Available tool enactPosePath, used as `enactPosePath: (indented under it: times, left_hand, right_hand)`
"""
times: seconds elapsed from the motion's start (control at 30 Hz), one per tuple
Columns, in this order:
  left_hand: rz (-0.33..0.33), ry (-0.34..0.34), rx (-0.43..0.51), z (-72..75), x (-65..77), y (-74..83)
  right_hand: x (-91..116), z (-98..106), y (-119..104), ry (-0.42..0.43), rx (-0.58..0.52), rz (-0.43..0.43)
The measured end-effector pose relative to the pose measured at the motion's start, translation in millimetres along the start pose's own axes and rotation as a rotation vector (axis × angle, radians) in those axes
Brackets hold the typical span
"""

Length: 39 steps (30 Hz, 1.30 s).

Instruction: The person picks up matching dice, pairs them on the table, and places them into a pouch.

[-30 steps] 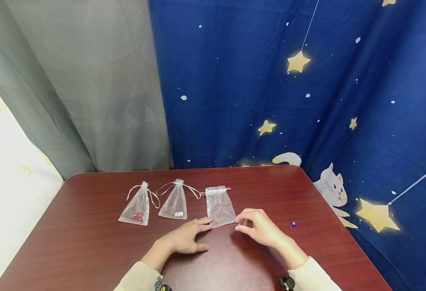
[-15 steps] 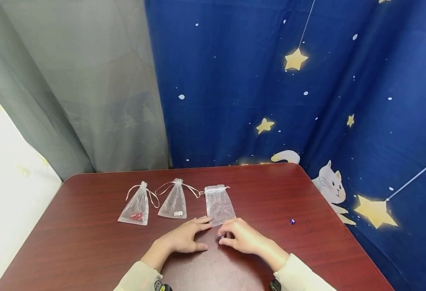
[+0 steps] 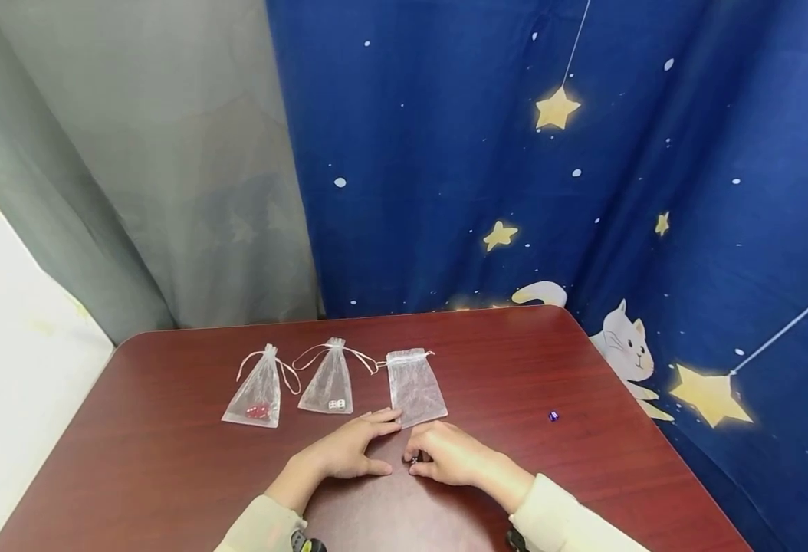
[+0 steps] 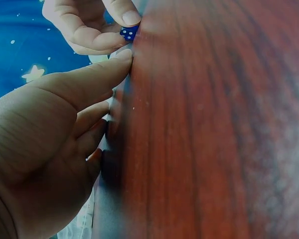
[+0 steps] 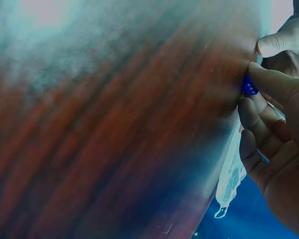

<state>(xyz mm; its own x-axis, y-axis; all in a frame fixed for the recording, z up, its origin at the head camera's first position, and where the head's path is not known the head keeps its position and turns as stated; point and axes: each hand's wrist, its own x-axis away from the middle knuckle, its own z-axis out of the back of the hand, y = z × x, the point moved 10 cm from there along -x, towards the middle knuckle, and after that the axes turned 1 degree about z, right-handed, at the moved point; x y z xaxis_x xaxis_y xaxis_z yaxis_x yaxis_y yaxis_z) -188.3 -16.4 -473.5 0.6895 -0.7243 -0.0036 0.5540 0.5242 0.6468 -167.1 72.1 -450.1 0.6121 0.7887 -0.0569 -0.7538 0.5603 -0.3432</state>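
Observation:
Between thumb and fingers my right hand (image 3: 451, 454) pinches a blue die (image 5: 250, 85) with white pips, down at the tabletop. The same die (image 4: 129, 33) shows in the left wrist view, close to the left thumb tip. My left hand (image 3: 349, 451) rests on the table with its fingers extended, fingertips at the near left corner of a flat sheer white drawstring bag (image 3: 416, 389). No dice show inside that bag. A second blue die (image 3: 553, 416) lies alone to the right.
Two drawn-up sheer bags lie at the left: one bag (image 3: 267, 379) holds red dice (image 3: 257, 411), the other bag (image 3: 333, 376) white dice (image 3: 336, 404). Curtains (image 3: 431, 176) hang behind the red-brown wooden table (image 3: 156, 460).
My right hand has carried the pinched die left and nearer to me, from the bag's right corner to beside the left thumb. The left hand has stayed in place. The head view has shifted slightly.

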Motion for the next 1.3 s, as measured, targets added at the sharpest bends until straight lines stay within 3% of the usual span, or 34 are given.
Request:
enactPosePath:
  times: [0.23, 0.47, 0.63, 0.83, 1.3]
  left_hand:
    - [-0.018, 0.016, -0.005, 0.3, 0.2, 1.1]
    - [-0.004, 0.013, 0.004, 0.3, 2.6, 1.1]
    - [0.002, 0.012, -0.010, -0.2, 0.3, 0.9]
    - [0.002, 0.017, -0.013, 0.6, -0.1, 0.2]
    - [0.000, 0.019, -0.018, -1.2, 0.4, -0.6]
  right_hand:
    - [4.3, 8.2, 1.9, 0.069, -0.056, 0.031]
    - [23.3, 40.3, 21.6, 0.248, -0.109, 0.048]
    - [53.7, 73.6, 57.3, 0.376, -0.077, -0.054]
    - [85.8, 99.8, 93.9, 0.443, -0.041, -0.187]
    - [140.6, 117.0, 136.6, 0.542, 0.007, -0.300]
